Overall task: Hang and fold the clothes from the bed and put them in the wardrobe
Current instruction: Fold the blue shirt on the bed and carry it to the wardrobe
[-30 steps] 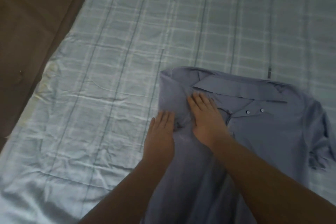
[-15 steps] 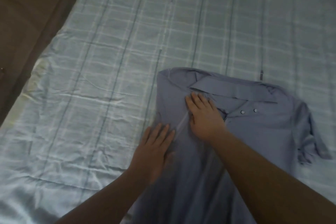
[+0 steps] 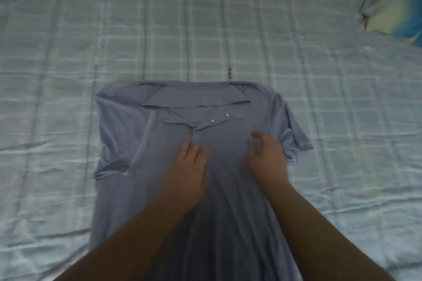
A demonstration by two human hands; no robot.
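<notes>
A grey-blue polo shirt (image 3: 127, 134) lies front side up on the bed (image 3: 57, 75), collar away from me. Its left sleeve is folded in over the chest; the right sleeve still sticks out to the side. My left hand (image 3: 187, 166) rests flat on the shirt just below the button placket, fingers together and extended. My right hand (image 3: 267, 157) sits on the right chest with fingers curled; whether it pinches cloth is unclear. The shirt's lower part runs under my forearms toward the bottom edge.
The bed carries a pale blue checked sheet with wrinkles. A pillow (image 3: 392, 0) with blue and yellow cover lies at the far right corner.
The view swung right, so the shirt now sits centred and the floor is gone. My left hand moved from the shirt's left edge to the middle; my right hand moved to the right chest.
</notes>
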